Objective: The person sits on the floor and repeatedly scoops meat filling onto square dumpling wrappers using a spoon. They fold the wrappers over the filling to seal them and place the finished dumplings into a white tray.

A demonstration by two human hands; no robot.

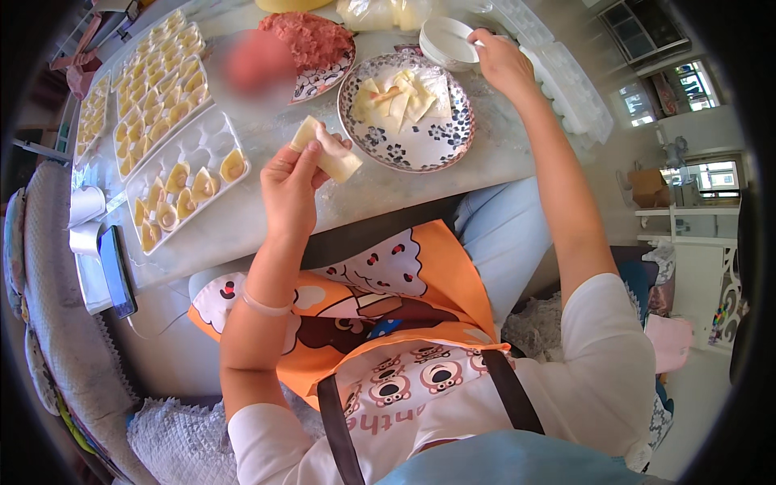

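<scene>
I had a soft dough sheet (pixel 341 164) in my left hand (pixel 293 174), over the desk (pixel 501 152). That grip pinched just one side, maybe so it wouldn't tear. My right hand (pixel 503 63) was at the white bowl (pixel 444 37); I couldn't tell how closed that grip was. The flowery plate (pixel 440 136) sat near, probably for easy reaching.

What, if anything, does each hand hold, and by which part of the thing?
The left hand pinches a pale dough wrapper near its left side. The right hand is at the right rim of the white bowl; whether it grips anything cannot be told.
</scene>
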